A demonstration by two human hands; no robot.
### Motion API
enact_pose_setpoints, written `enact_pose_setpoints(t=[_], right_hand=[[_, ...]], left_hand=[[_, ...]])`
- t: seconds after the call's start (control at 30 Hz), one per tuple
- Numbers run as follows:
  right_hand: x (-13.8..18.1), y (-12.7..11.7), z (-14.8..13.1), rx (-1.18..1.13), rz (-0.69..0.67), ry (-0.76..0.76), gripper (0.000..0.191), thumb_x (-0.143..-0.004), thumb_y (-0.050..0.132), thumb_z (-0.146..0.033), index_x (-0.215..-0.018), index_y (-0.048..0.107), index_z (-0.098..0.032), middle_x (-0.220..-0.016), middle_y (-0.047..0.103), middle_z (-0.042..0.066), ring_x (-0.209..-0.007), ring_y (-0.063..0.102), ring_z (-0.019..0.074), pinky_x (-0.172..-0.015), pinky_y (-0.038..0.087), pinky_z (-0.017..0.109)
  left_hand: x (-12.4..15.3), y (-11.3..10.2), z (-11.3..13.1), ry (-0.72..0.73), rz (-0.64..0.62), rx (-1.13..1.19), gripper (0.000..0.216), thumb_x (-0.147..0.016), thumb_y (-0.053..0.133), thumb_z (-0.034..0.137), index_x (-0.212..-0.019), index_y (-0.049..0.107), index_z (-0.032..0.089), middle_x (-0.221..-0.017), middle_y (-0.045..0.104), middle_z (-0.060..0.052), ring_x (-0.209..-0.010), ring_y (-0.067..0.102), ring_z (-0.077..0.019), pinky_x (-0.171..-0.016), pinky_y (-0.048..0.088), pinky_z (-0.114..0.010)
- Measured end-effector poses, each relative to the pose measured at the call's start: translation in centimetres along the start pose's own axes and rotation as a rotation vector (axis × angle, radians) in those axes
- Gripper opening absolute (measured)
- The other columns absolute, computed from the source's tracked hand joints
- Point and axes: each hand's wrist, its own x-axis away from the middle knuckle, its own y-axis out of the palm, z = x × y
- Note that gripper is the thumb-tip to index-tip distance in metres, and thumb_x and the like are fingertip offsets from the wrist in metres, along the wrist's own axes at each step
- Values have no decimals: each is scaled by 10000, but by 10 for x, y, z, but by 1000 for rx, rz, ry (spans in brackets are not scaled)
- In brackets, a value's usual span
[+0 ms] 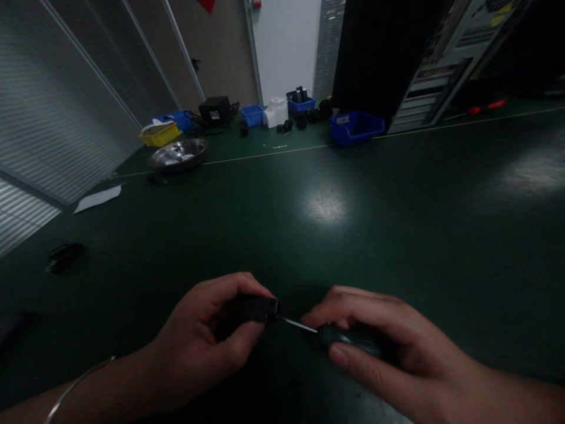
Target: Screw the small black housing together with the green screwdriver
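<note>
My left hand (198, 341) is closed around a small black block-shaped part (258, 308), thumb below and fingers above. In my right hand (388, 341) lies a screwdriver (348, 340) with a dark handle and a thin metal shaft. The shaft points left, and its tip meets the right end of the black part; whether it goes inside is too dark to tell. Both hands are low in the view, above the green tabletop (273, 224).
At the back stand a metal bowl (179, 154), a yellow bin (159, 135), a blue bin (356, 128), a white plastic housing (276, 113) and a black box (215, 109). White paper (97, 198) and a dark object (64, 256) lie left. A red-handled tool (485, 107) is far right.
</note>
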Motion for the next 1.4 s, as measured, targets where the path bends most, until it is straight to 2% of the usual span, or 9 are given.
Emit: enact_pose_setpoints(t=[0.27,0.53,0.9,1.07,1.3,1.4], right_hand=[[-5,0,0,15,1,14,250,-869,631,-154,-1072,723,-267,-1025,753,46,-885,720,221,-591,544,243],[-1,-1,1,9,6,-1,278,-851,654,-153,-1086,721,-287,-1013,760,36,-845,728,215,-600,562,246],[-6,-2,-2,8,-3,-22,252,-838,648,-151,-1036,746,-272,-867,763,21,-693,716,189,-578,559,248],[-2,-2,-2,22,20,3,244,-844,655,-167,-1039,742,-284,-920,770,25,-756,728,201,-597,570,250],[-2,-2,-1,14,-14,-12,247,-838,647,-157,-1029,739,-285,-911,768,23,-683,715,185,-566,559,246],[-4,-3,-2,22,-28,-6,241,-838,645,-150,-1025,740,-269,-930,766,33,-715,723,194,-573,559,247]], left_hand=[[-1,-1,-2,14,-54,-37,204,-802,564,95,-931,691,188,-758,628,2,-640,584,-133,-564,469,-228],[-2,0,-3,47,-33,-69,200,-797,579,83,-922,689,194,-770,647,5,-658,605,-133,-585,477,-224],[-1,-3,-5,101,-69,-131,188,-815,566,108,-939,678,195,-765,637,-3,-633,599,-139,-564,464,-230],[0,-2,-4,88,-61,-133,197,-810,562,100,-939,680,192,-761,643,-1,-628,605,-138,-558,469,-230],[-3,0,-3,93,-43,-124,188,-809,568,95,-922,680,194,-752,645,7,-637,608,-133,-566,474,-221],[-2,-1,-4,112,-48,-149,205,-802,572,91,-942,677,200,-765,647,5,-643,608,-138,-575,472,-227]])
